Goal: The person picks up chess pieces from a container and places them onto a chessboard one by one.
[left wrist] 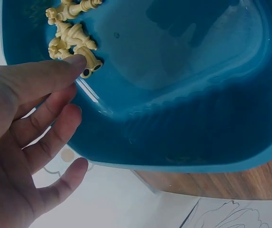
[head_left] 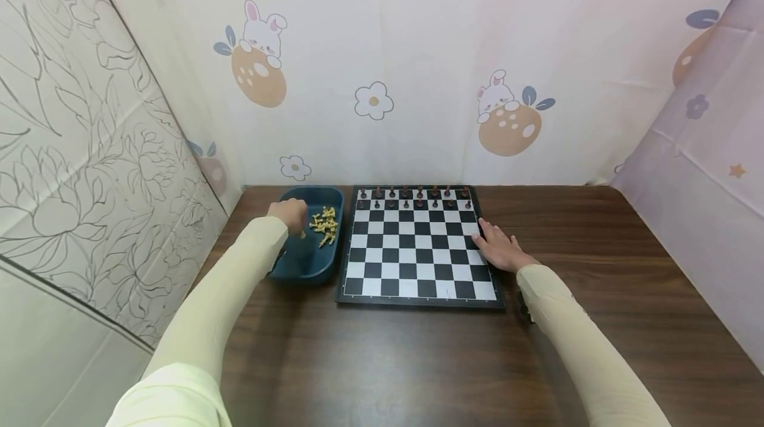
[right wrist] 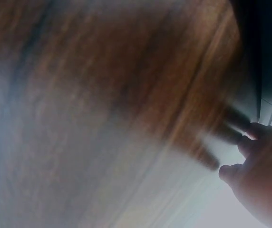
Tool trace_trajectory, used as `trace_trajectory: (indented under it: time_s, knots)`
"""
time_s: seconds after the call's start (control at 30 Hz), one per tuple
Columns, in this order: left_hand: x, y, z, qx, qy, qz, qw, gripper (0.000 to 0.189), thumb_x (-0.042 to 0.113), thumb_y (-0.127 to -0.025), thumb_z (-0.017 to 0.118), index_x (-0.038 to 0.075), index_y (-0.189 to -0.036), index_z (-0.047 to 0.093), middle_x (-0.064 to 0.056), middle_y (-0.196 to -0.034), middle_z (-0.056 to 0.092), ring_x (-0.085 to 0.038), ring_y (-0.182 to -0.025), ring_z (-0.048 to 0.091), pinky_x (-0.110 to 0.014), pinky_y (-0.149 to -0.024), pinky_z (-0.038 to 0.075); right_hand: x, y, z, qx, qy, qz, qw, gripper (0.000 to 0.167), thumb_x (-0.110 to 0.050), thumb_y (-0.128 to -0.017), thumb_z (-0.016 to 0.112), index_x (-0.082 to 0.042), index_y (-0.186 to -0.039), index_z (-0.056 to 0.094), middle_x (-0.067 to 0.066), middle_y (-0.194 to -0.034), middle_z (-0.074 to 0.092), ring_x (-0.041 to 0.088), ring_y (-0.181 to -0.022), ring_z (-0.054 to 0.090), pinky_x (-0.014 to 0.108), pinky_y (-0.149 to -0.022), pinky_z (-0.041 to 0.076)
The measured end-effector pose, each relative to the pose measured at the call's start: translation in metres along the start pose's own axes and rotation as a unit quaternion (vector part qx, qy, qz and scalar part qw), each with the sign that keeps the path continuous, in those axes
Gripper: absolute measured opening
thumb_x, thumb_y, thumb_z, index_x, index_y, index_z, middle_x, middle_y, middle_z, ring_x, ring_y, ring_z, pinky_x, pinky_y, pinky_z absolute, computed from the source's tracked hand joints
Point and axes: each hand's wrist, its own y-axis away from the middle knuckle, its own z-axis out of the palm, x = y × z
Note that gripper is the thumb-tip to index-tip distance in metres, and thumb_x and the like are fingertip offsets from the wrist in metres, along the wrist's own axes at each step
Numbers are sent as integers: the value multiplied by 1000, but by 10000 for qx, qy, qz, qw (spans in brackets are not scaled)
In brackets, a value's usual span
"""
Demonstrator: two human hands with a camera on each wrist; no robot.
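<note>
Inside the blue tray [head_left: 307, 274], my left hand [head_left: 290, 215] is bent downward beside a heap of pale yellow chess pieces [head_left: 324, 225]. In the left wrist view, its thumb and index finger come together at what looks like one chess piece [left wrist: 86, 73], mostly hidden by the thumb; the other fingers are loosely bent. My right hand [head_left: 501, 248] lies flat, its fingertips resting on the right edge of the chessboard [head_left: 418, 235]. Two rows of dark chess pieces [head_left: 420, 198] stand along the board's far side. The right wrist view is blurred and shows only part of that hand [right wrist: 264, 166].
The tray stands just left of the board on a dark brown wooden table [head_left: 406, 361]. Behind the table hangs a pale curtain [head_left: 382, 49] printed with rabbits and flowers. A curtain with line-drawn flowers [head_left: 119, 148] closes off the left side.
</note>
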Motion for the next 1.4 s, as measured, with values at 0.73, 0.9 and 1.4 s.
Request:
trace_trajectory:
  time_s: [0.73,0.9,1.4]
  knots:
    - [66,27,-23,1024,-667,1217,9850,6,10,-76,76,12,-79,72,1,-75,66,-19,-71,56,-42,-74,39,-2,1,1,39,4,-69,10000,70,-43,-102,24,3,-150,3,31,-152,6,46,-139,0,65,-104,-6]
    - [85,34,-20,1114,-779,1370,9812,6,13,-77,76,12,-83,73,2,-77,68,-17,-75,59,-43,-77,39,-2,0,2,35,41,-37,10000,68,-42,-103,23,2,-150,3,30,-153,5,46,-140,0,64,-105,-6]
    - [114,50,-12,1011,-755,1696,9774,10,17,-79,78,13,-87,75,2,-81,70,-15,-77,59,-43,-82,40,7,0,5,201,235,-335,9990,67,-42,-103,23,2,-150,5,29,-153,8,46,-140,4,64,-105,-1]
